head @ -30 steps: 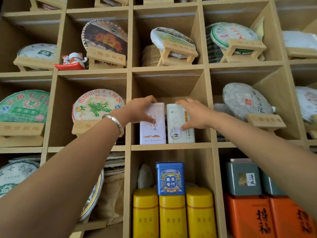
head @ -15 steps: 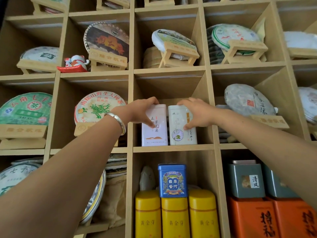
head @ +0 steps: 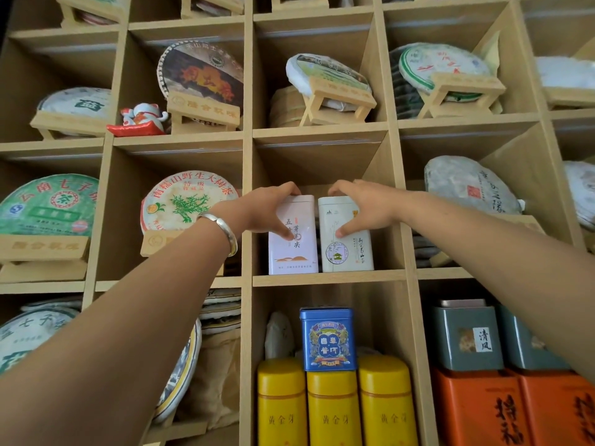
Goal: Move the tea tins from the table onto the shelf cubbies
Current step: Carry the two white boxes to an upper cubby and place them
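While two tall rectangular tea tins, pale pink (head: 293, 235) and cream-white (head: 347, 241), stand upright side by side on the middle cubby's wooden shelf board (head: 328, 279), each is gripped at its top by left hand (head: 270, 209) and right hand (head: 363, 206), fingers curled over, thumbs pressed on the fronts, seemingly so they sit square.

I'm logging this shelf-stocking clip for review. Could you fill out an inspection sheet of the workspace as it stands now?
Surface: wooden shelf cubbies; no table in view.
Job's things: pink-white tea tin and white tea tin upright, side by side in the middle cubby.
Clutter: wrapped tea cakes on stands, lucky cat figurine, blue tin atop yellow canisters, grey tins, orange boxes.
Grippers: left hand holds the pink-white tin's top; right hand holds the white tin's.
Cables: nothing seen.
Surroundings: nothing seen beyond the shelving.
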`<state>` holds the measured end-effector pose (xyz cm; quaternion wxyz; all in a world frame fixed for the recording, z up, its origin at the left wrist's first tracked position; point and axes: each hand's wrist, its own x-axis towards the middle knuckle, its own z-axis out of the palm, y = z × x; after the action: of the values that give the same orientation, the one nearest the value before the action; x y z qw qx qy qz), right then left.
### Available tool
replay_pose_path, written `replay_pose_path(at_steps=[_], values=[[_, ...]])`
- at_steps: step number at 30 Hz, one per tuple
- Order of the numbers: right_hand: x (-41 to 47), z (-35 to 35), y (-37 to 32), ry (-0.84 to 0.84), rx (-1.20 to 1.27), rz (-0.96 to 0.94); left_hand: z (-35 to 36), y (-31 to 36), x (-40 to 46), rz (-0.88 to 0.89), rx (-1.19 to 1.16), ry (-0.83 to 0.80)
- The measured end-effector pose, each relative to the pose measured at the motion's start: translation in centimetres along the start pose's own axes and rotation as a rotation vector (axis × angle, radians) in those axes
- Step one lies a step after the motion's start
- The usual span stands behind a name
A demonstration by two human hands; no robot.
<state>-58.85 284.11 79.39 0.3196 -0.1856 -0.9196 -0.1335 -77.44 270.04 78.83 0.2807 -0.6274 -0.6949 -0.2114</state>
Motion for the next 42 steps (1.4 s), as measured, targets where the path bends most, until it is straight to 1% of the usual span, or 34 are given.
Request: replay_pose_path(at_steps=[3, 7, 12, 22, 26, 28, 31, 33, 38, 42], values=[[-0.1, 0.6, 0.3, -0.027, 0.042, 0.006, 0.1, 0.0, 0.0, -0.001, -0.009, -0.001], [0.0, 0.8, 0.4, -0.015, 0.074, 0.013, 0.0, 0.0, 0.0, 0.003, -0.002, -0.008], [0.4, 0.4, 0.3, -0.032, 0.034, 0.020, -0.1, 0.0, 0.1, 0.010, 0.036, -0.012], [0.2, 0.4, 0.0, -0.050, 0.035, 0.037, 0.3, 0.1, 0.2, 0.010, 0.040, -0.010], [0.1, 0.1, -0.3, -0.079, -0.022, 0.054, 0.3, 0.4, 0.2, 0.001, 0.131, -0.022], [-0.1, -0.2, -0.5, -0.061, -0.052, 0.063, 0.1, 0.9, 0.0, 0.013, 0.150, 0.015], [-0.9, -1.5, -0.8, 0.023, -0.060, 0.052, -1.0, 1.7, -0.4, 0.031, 0.076, 0.099], [-1.9, -2.7, -0.8, 0.043, -0.087, 0.044, -1.5, 2.4, -0.5, 0.061, 0.051, 0.115], [-5.9, -4.7, -0.2, 0.039, -0.147, 0.090, -0.2, 4.9, -1.4, 0.087, -0.026, 0.100], [-12.0, -6.4, 1.2, 0.058, -0.180, 0.209, 2.9, 8.8, -2.4, 0.167, -0.104, 0.082]])
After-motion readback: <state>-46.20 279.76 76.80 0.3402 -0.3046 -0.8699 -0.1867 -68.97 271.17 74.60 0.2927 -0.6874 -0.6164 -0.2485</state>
